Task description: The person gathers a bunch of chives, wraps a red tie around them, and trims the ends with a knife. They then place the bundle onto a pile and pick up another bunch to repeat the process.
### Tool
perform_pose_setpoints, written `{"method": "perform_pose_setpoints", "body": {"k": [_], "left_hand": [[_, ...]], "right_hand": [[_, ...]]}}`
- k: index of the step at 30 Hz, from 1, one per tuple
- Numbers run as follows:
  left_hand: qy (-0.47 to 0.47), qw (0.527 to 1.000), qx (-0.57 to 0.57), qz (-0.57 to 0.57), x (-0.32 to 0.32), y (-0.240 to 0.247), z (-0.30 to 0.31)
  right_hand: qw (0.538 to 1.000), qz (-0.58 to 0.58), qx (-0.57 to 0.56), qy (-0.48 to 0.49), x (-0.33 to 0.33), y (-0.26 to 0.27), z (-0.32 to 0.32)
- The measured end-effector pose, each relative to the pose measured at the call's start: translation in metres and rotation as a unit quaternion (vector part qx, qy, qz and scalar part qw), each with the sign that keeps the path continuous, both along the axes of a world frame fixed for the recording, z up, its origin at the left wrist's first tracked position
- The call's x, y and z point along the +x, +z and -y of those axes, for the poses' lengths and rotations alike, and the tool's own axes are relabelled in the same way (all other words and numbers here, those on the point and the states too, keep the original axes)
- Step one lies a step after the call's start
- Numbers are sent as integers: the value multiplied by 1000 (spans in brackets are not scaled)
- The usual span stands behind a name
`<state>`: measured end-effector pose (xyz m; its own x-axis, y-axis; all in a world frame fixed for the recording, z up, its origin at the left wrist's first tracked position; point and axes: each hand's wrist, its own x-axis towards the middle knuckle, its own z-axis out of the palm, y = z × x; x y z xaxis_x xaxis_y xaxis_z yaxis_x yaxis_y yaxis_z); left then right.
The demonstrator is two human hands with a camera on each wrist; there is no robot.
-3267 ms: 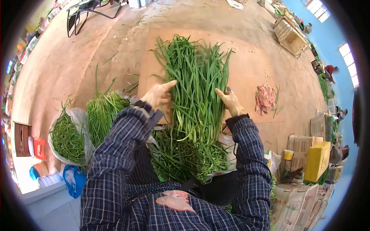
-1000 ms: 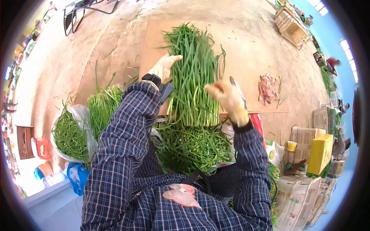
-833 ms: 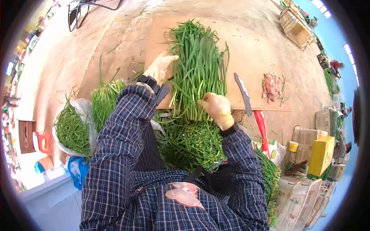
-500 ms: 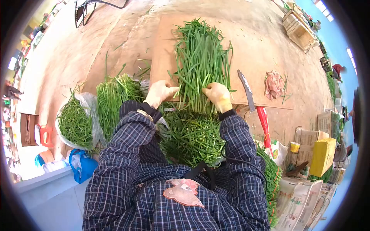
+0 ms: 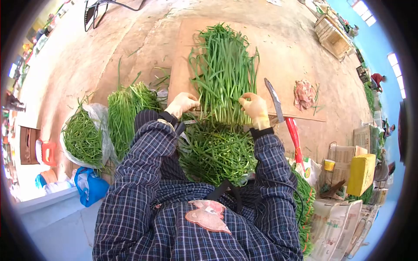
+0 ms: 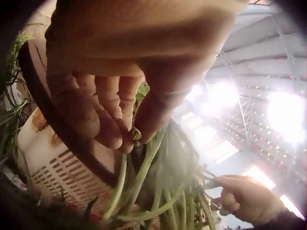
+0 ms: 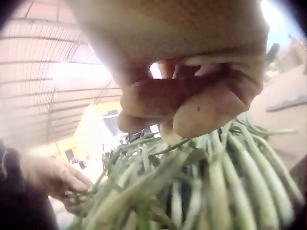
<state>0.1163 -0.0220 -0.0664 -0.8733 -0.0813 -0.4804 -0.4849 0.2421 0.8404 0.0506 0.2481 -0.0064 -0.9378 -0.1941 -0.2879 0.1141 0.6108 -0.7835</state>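
Greens [image 5: 224,74] lie on the board [image 5: 281,56], stem ends at its near edge. We should probably tease strays out gently so the rest lies straight. Our left hand [image 5: 183,103] pinches a stalk [image 6: 136,134], thumb to fingertips; our right hand [image 5: 256,109] curls by the greens' right side, grip unclear.

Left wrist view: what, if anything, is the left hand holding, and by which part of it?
The left hand pinches a thin green plant stalk near one end, between thumb and fingertips.
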Motion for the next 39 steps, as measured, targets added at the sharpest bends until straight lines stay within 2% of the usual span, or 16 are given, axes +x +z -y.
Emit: {"method": "perform_pose_setpoints", "body": {"k": [2,7,11,14,15,16,19,25,27,28,29,32,33,34,36,39], "left_hand": [[-10,1000,-17,-18,-1,-8,-3],[-11,998,-68,16,4,21,-12],[-14,975,-213,-59,10,23,-17],[0,976,-200,-84,16,19,-12],[5,982,-165,-88,15,17,-10],[6,983,-164,-88,14,14,-9],[24,984,-150,-91,16,9,-6],[48,976,-168,-128,25,28,-14],[53,978,-152,-133,26,23,-13],[60,979,-140,-136,27,22,-13],[67,977,-139,-148,32,32,-18],[63,983,-113,-133,38,27,-20],[53,984,-107,-134,41,33,-22],[51,984,-108,-133,44,31,-24],[53,982,-120,-138,48,29,-26],[77,984,-88,-137,51,33,-28]], "right_hand": [[951,-248,180,38,3,-7,2],[948,-199,235,83,-12,-12,36],[945,-146,289,38,-40,-45,50],[989,50,136,18,-64,-46,47],[989,132,33,-66,-55,-29,45],[989,131,34,-66,-51,-21,41],[955,171,-179,-161,-41,6,27],[867,256,-427,-26,-4,13,-27],[948,85,-301,48,41,12,-42],[917,165,-360,57,57,8,-53],[932,174,-303,95,81,23,-51],[949,207,-30,235,131,4,-66],[940,133,89,301,142,-15,-72],[908,-21,199,367,155,-54,-84],[808,37,404,427,159,-69,-77],[719,63,480,499,157,-92,-72]]}}
